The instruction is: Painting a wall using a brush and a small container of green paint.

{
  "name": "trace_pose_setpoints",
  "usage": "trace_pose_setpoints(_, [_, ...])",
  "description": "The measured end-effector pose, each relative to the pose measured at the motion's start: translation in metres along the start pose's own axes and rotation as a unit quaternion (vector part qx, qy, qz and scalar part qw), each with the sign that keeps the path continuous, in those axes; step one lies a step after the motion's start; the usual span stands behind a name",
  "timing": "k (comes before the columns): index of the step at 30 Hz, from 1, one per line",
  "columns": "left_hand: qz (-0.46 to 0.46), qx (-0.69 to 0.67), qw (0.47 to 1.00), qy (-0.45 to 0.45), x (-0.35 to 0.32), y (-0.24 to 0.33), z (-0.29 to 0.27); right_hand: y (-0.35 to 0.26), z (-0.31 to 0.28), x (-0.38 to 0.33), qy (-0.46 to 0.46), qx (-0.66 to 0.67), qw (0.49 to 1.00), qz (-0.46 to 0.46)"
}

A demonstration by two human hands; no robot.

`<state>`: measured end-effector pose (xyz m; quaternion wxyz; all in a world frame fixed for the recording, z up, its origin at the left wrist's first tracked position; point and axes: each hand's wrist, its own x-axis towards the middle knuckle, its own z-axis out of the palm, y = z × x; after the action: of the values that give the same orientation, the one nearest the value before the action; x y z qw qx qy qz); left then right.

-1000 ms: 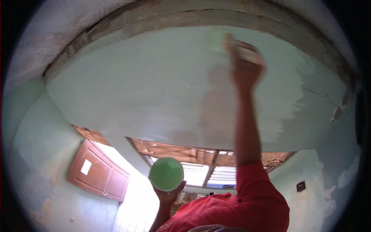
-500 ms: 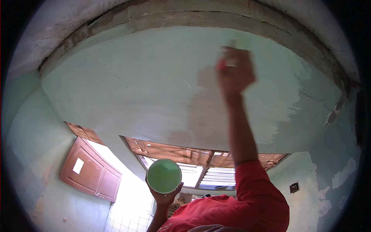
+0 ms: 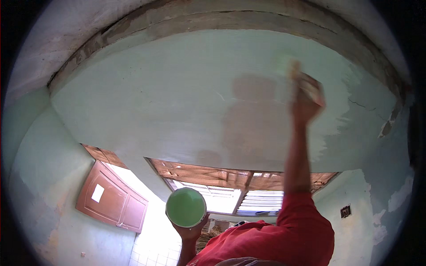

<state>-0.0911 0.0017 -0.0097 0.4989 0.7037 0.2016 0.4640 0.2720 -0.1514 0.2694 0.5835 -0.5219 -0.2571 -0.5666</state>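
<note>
My left hand (image 3: 190, 231) is wrapped round a round tub of light green paint (image 3: 186, 207), low in the view, its open top facing me. High on the wall, my right hand (image 3: 308, 101) grips a paintbrush (image 3: 295, 70), smeared by motion, with its pale bristle end at the wall surface. The upper wall (image 3: 177, 88) around the brush is pale green. Towards the right it ends in a ragged edge against a duller, darker grey-green patch (image 3: 368, 128). My arm's shadow lies on the wall left of the right hand.
A bare grey concrete beam (image 3: 213, 20) runs along the wall's top. Below are a wood-framed louvred window (image 3: 259, 201) and, at left, a reddish-brown door (image 3: 111, 195) with white paper on it. An uncovered wall box (image 3: 345, 211) sits at lower right, near peeling paint.
My right hand has moved right and slightly down along the upper wall with the paintbrush. The view has shifted a little; my left hand still holds the tub.
</note>
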Motion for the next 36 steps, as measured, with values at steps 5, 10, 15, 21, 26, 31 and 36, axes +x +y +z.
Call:
trace_pose_setpoints(5, [-0.034,-0.027,0.997,0.064,0.004,-0.015,-0.015,0.065,-0.131,0.051,0.152,-0.322,0.932,-0.062])
trace_pose_setpoints(10, [-0.009,0.001,0.999,0.039,0.016,-0.019,-0.008,0.039,-0.052,-0.001,0.07,-0.303,0.941,-0.132])
trace_pose_setpoints(15, [-0.01,-0.054,0.998,0.003,0.03,0.011,0.018,-0.063,0.117,-0.115,-0.054,-0.11,0.984,-0.132])
trace_pose_setpoints(21, [-0.002,-0.076,0.997,-0.025,0.038,0.017,0.023,-0.135,0.18,-0.155,-0.211,0.149,0.965,-0.044])
trace_pose_setpoints(26, [0.011,-0.1,0.995,0.01,0.032,0.012,0.017,-0.01,0.033,-0.069,-0.049,0.124,0.991,0.005])
trace_pose_setpoints(31, [0.014,-0.036,0.999,0.003,0.032,-0.012,-0.006,0.089,-0.148,0.018,0.111,-0.126,0.986,-0.019])
trace_pose_setpoints(36, [0.005,-0.037,0.999,0.002,0.042,-0.009,0.001,0.089,-0.147,0.011,0.118,-0.381,0.907,-0.134])
